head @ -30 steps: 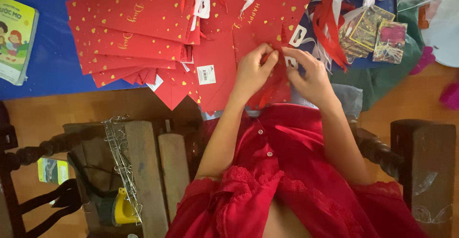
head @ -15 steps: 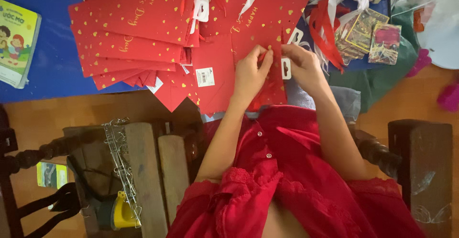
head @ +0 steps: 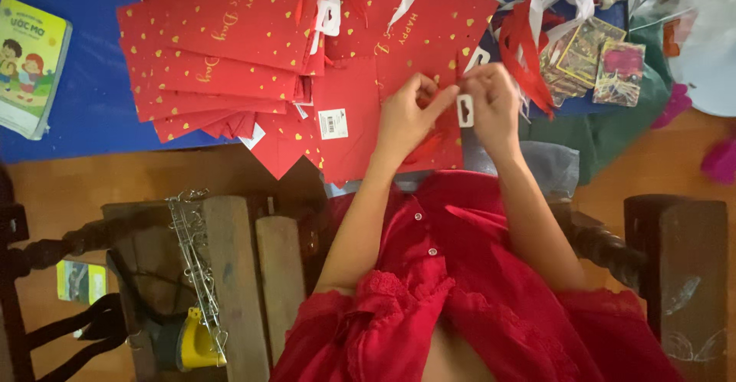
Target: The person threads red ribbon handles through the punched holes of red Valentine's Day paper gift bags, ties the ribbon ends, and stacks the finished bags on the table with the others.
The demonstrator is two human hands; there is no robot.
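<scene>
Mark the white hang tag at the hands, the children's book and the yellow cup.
white hang tag point(head: 464, 110), head view, middle of the tag below the right hand's fingers.
children's book point(head: 31, 64), head view, centre of its cover.
yellow cup point(head: 195, 344), head view, its side wall.

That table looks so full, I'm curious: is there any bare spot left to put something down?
Yes: bare blue table top between the children's book and the fanned red gift bags. It is crowded around both hands, left hand and right hand, with ribbons and card packets.
</scene>
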